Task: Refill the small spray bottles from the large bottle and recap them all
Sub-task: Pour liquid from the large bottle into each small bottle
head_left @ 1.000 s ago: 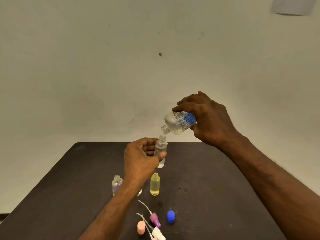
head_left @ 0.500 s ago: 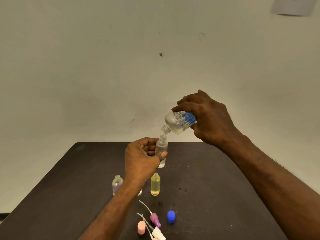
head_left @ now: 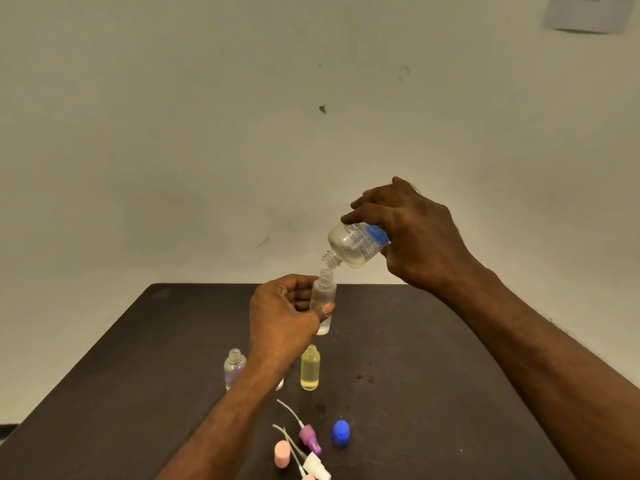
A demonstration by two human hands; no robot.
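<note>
Head view: left forearm [head_left: 242, 396] hides third small bottle [head_left: 280, 384].

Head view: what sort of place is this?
Probably a bare indoor room with a makeshift work table: a plain dark table against a scuffed, unpainted-looking wall, with one sheet of paper stuck on it.

light: dim, warm, even; you get no hard glare | shadows: soft, faint on the wall [head_left: 242, 133] beyond your fingers | focus: mildly soft overall | edges: wide-angle bend splays the table [head_left: 433, 375] sides below your fingers
</note>
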